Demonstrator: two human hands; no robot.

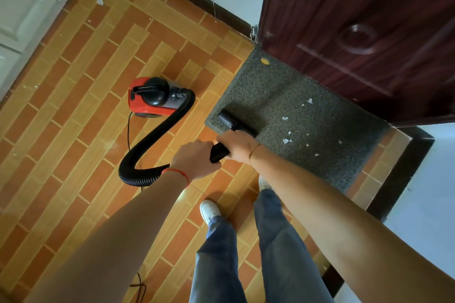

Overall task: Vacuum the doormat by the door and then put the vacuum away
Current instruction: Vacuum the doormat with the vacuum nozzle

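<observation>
A grey speckled doormat point(307, 110) lies on the tiled floor against a dark red door point(357, 32). Several white paper scraps point(286, 141) and a yellow bit point(265, 61) lie on it. A small red and black vacuum point(150, 97) stands on the tiles to the mat's left. Its black ribbed hose point(157, 133) loops down and back to my hands. My left hand point(194, 160) grips the hose. My right hand point(236, 145) grips the hose end just behind the black nozzle point(230, 120), which rests on the mat's near left corner.
The vacuum's thin black cord point(128, 130) trails across the orange brick-pattern tiles toward me. My legs in jeans and a white shoe point(209, 210) stand below my hands. A white panelled door point(22, 7) is at far left, with small white specks on the tiles nearby.
</observation>
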